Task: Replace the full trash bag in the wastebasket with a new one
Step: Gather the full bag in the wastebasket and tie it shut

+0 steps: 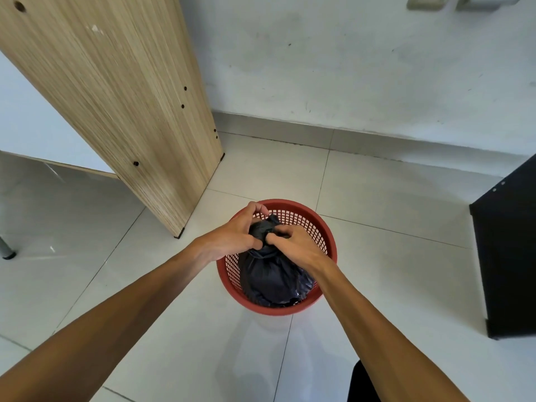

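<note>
While forearms converge, both hands (pixel 236 232) pinch bag (pixel 272 274).

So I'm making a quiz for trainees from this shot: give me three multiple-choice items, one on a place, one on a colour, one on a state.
1. Where is the trash bag?
A. On the floor
B. Inside the wastebasket
C. On a shelf

2. What colour is the wastebasket?
A. Blue
B. Green
C. Red

3. What are the left hand and right hand doing?
A. Gripping the bag's gathered top
B. Hanging idle
C. Lifting the wastebasket

Answers: B, the bag sits within the mesh wall; C, rim and mesh are red; A, both hands' fingers curl round the bunched neck.
</note>
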Tool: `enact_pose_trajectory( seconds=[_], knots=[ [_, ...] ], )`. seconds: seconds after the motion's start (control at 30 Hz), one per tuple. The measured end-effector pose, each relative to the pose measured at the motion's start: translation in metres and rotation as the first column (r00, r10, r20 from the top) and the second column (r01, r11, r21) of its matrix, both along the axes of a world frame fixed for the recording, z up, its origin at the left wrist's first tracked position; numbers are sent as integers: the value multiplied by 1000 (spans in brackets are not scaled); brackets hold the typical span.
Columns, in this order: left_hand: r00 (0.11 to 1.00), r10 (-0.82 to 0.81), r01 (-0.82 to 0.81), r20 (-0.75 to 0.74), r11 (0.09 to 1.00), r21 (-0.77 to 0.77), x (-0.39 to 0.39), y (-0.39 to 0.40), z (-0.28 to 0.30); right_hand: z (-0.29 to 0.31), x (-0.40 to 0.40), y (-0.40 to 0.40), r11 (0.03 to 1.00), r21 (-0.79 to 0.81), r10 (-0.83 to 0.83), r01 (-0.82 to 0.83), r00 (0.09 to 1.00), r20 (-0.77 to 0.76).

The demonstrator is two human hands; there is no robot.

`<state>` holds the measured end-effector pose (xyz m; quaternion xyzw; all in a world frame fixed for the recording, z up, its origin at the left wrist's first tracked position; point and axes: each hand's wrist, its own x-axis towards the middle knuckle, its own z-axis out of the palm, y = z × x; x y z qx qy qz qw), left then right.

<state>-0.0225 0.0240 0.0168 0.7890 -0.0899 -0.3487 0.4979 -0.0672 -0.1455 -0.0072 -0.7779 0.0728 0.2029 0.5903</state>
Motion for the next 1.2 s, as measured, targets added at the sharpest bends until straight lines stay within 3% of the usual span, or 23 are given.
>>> enact_pose_trajectory(
  seconds=[0.13,0.27,0.43,0.57,0.7,0.8,0.97,1.1,1.2],
  knots=[
    [1000,-19,18,17,999,42,-2,2,-2,-4,0,-3,997,-59,57,-54,998,42],
    [943,29,-92,332,980,178,-5,-4,-9,-14,-1,1,993,21,-114,113,989,93],
    [930,64,-151,363,964,218,-4,-4,-21,-21,-4,8,895,272,-340,353,936,-95],
    [930,87,-184,357,951,249,-6,-6,-22,-26,-2,6,858,358,-301,368,925,-230],
    [864,45,-218,501,931,292,-10,-8,-24,-19,8,-5,955,214,-180,207,973,-142],
    [924,71,-167,377,959,229,-11,-7,-17,-16,2,-13,983,152,-84,103,988,-127],
    [923,68,-184,379,943,279,-7,-13,-16,-19,0,-7,977,116,-184,178,982,49],
    [926,148,-262,347,914,311,-7,-15,-24,-23,0,-4,996,-5,-81,85,971,225],
    [944,162,-244,288,929,280,-9,-18,-29,-30,-2,-2,988,-25,-142,152,960,240]
  ],
)
